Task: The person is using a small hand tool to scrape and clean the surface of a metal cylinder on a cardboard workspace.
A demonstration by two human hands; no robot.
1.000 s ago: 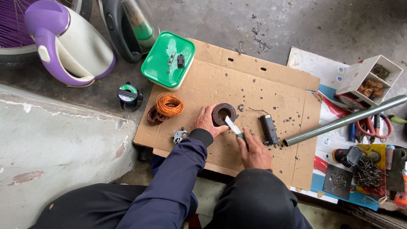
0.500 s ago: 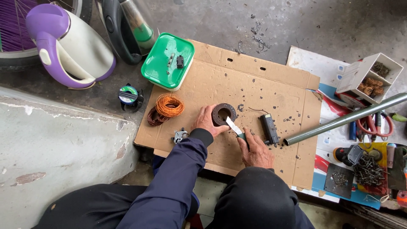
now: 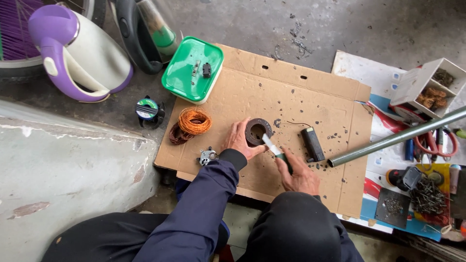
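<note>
My left hand (image 3: 239, 139) rests on a sheet of cardboard (image 3: 310, 97) and grips the near-left side of a dark metal ring (image 3: 256, 130) lying flat there. My right hand (image 3: 300, 173) holds a small knife (image 3: 274, 149) with a pale blade and dark green handle. The blade tip touches the ring's near-right edge. A black rectangular component (image 3: 313, 144) with a thin wire lies just right of the ring. Dark flakes are scattered over the cardboard.
A coil of orange wire (image 3: 193, 121) over a brown coil, a small metal part (image 3: 208, 156), a green lidded box (image 3: 192, 69), a tape roll (image 3: 147, 109), a white-purple kettle (image 3: 77, 53). A grey pipe (image 3: 398, 138) slants at right above nails, pliers and a compartment box (image 3: 427, 87).
The knife blade has shifted slightly along the ring's edge under my right hand. My left hand keeps the ring in the same place.
</note>
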